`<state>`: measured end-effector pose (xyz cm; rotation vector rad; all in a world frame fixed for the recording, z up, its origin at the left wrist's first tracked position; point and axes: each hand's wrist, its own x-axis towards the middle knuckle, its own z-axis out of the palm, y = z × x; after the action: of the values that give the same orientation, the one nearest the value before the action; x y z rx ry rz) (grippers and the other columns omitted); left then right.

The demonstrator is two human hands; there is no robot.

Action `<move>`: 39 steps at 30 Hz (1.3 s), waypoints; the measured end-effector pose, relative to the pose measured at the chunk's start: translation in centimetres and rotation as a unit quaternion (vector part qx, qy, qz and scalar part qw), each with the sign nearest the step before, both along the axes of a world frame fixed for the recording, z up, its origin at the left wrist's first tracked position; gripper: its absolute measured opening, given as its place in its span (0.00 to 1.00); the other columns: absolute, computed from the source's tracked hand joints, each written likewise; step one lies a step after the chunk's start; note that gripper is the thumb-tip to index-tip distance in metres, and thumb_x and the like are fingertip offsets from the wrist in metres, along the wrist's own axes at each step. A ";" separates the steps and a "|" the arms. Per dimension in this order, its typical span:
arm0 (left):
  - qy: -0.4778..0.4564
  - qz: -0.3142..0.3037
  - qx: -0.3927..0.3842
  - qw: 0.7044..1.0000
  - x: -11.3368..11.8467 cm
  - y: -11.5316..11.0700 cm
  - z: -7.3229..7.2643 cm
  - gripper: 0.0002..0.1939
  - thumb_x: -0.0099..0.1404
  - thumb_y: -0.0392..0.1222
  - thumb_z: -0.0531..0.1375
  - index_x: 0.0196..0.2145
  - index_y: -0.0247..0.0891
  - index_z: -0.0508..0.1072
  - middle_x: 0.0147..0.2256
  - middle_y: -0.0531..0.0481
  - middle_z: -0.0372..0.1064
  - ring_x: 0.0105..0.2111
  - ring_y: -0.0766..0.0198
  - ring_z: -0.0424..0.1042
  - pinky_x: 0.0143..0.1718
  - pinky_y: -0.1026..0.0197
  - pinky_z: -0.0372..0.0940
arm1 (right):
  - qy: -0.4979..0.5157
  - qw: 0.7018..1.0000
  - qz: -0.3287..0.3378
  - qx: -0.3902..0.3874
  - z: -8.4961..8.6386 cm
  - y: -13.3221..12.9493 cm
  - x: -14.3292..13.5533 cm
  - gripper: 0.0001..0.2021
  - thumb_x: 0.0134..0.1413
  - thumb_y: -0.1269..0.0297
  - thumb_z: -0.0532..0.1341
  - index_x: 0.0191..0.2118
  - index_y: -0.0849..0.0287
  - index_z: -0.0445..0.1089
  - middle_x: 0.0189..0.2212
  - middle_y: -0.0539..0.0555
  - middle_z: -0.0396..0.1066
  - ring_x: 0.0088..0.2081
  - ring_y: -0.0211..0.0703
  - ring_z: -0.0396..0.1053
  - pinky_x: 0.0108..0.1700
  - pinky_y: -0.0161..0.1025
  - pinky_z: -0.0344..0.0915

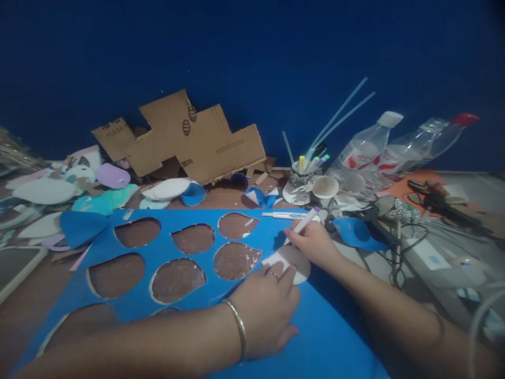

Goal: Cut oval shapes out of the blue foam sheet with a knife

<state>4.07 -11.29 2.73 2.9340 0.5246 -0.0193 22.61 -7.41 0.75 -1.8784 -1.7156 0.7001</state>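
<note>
A large blue sheet [323, 331] covers the table before me, with several drop-shaped holes cut through it. My left hand [272, 305], a bangle at its wrist, lies with fingers spread on a white rounded piece [296, 264], pressing it flat on the sheet. A white marker with a purple end [307, 220] is gripped in my right hand [313, 243], its tip near the upper left edge of the white piece. Just behind, a white utility knife [282, 215] lies on the sheet's far edge.
Torn cardboard [205, 142] leans against the blue wall. Foam pieces [45, 190] are heaped at the left. A cup of pens [302, 176], paper cups, plastic bottles [365, 142], cables and scissors [442, 202] crowd the back right.
</note>
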 end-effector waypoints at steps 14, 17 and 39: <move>0.009 -0.007 -0.011 1.000 0.0 0.2 0.2 0.25 0.60 0.54 0.49 0.46 0.30 0.63 0.56 0.36 0.53 0.52 0.45 0.56 0.47 0.47 0.58 | 0.017 0.999 -0.035 0.022 0.5 -0.8 0.3 0.14 0.48 0.60 0.54 0.16 0.59 0.60 0.14 0.48 0.63 0.20 0.37 0.62 0.23 0.32 0.54; 0.016 -0.007 -0.015 1.000 0.0 0.2 0.2 0.25 0.60 0.55 0.49 0.46 0.31 0.62 0.56 0.37 0.52 0.52 0.45 0.55 0.46 0.46 0.59 | 0.016 0.999 -0.039 0.032 0.5 -1.0 0.5 0.15 0.48 0.60 0.54 0.15 0.59 0.60 0.14 0.48 0.64 0.20 0.37 0.62 0.25 0.33 0.55; 0.014 -0.011 -0.011 1.000 0.0 0.4 0.4 0.24 0.59 0.54 0.50 0.45 0.31 0.63 0.55 0.37 0.54 0.51 0.45 0.56 0.44 0.46 0.63 | -0.010 0.995 -0.076 0.059 0.2 -3.8 2.1 0.14 0.49 0.59 0.55 0.17 0.58 0.62 0.14 0.47 0.62 0.20 0.37 0.61 0.25 0.33 0.54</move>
<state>4.04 -10.87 3.09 2.9209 0.4940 -0.0696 24.71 -11.25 1.00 -1.9143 -1.5695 0.5113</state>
